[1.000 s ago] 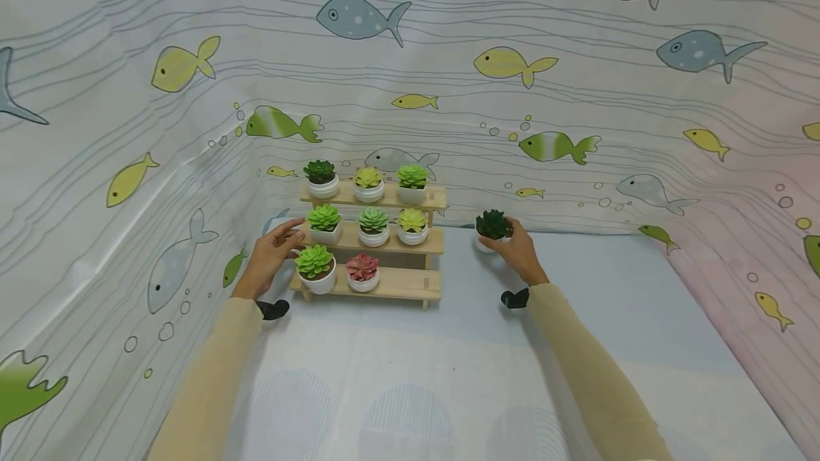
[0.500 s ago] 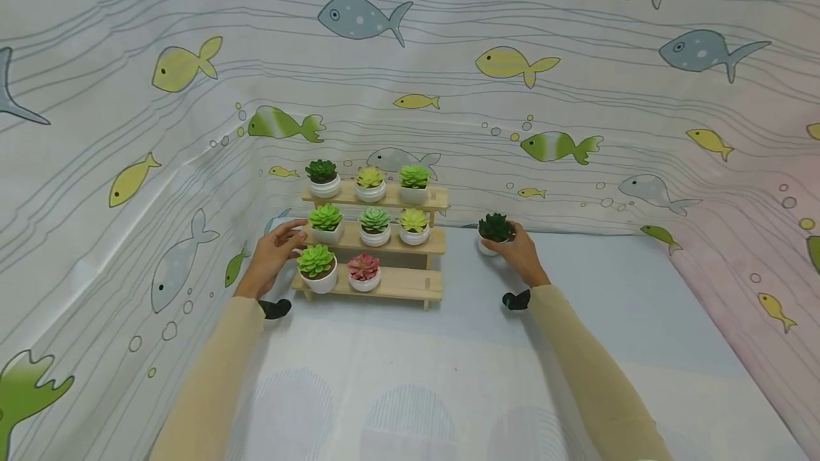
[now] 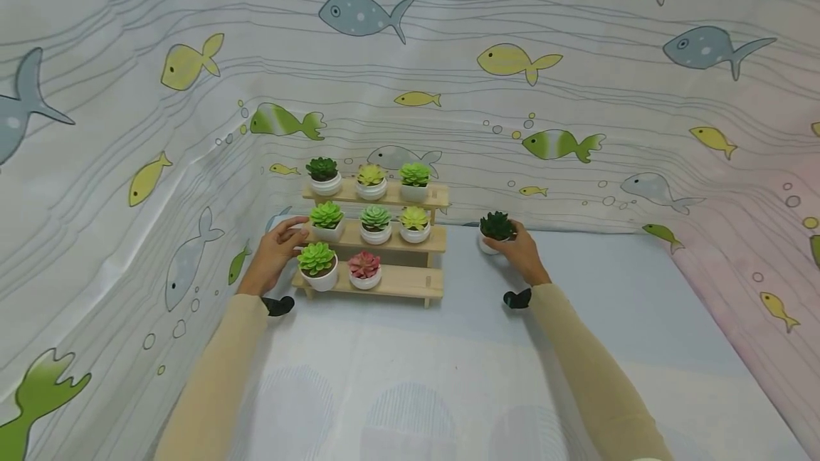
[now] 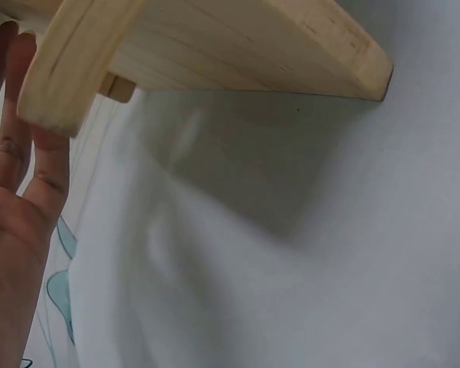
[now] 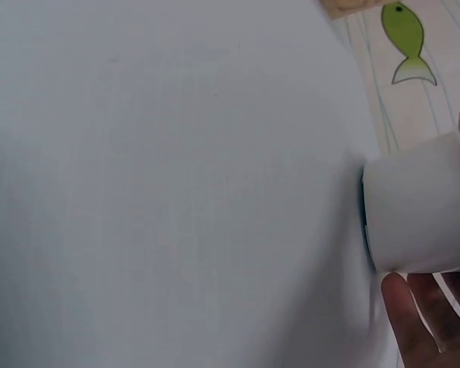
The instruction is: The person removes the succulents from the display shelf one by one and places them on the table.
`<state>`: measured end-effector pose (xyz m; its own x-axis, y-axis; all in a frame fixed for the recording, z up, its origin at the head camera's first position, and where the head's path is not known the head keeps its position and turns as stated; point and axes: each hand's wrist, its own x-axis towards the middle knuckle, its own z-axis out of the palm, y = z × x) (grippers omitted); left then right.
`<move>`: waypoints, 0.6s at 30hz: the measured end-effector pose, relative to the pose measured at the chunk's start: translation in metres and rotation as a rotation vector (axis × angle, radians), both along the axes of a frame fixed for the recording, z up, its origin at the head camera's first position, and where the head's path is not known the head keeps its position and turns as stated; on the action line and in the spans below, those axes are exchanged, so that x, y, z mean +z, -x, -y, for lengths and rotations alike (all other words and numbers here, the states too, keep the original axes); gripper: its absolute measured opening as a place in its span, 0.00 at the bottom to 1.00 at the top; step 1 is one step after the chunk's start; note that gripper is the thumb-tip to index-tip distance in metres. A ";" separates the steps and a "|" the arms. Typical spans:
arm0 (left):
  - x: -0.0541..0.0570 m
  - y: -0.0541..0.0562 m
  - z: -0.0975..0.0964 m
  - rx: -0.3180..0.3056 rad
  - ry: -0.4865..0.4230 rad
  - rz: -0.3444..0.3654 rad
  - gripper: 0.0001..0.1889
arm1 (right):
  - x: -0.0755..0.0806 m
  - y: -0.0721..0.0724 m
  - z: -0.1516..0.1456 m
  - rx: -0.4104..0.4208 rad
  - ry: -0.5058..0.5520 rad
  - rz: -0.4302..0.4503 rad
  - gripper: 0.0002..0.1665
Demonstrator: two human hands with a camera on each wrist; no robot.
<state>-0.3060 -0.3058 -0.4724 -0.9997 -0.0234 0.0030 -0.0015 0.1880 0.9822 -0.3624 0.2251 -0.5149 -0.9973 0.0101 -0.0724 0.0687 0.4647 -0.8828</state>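
Observation:
My right hand (image 3: 522, 255) grips a dark green succulent (image 3: 497, 225) in a white pot (image 5: 422, 207), thumb and fingers round its sides. The pot stands upright at the back of the table, right of a three-tier wooden plant stand (image 3: 403, 281). At the stand's left end, my left hand (image 3: 275, 251) holds the middle tier's edge; in the left wrist view its fingers (image 4: 42, 184) reach behind the wood. Three potted succulents fill each of the upper two tiers. On the bottom tier are a bright green succulent (image 3: 317, 262) and a red one (image 3: 364, 269).
Bare wood shows at the right of the bottom tier. A fish-patterned cloth (image 3: 448, 20) hangs behind the stand and down both sides. Pale cloth (image 3: 410, 354) covers the tabletop. Black wrist straps (image 3: 517, 298) show at both cuffs.

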 end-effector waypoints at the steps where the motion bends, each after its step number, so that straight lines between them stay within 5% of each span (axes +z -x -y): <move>1: 0.000 0.000 0.000 0.001 0.004 -0.002 0.29 | 0.000 0.000 0.000 0.001 0.002 0.003 0.65; 8: -0.014 0.015 0.001 0.022 0.047 -0.013 0.29 | 0.004 -0.003 -0.007 0.013 0.013 -0.015 0.65; 13: 0.004 0.002 -0.006 0.024 0.065 -0.007 0.27 | 0.014 -0.009 -0.010 0.035 -0.003 -0.053 0.67; 18: 0.008 -0.004 -0.004 0.016 0.069 -0.012 0.28 | 0.029 -0.015 -0.015 0.036 0.002 -0.125 0.66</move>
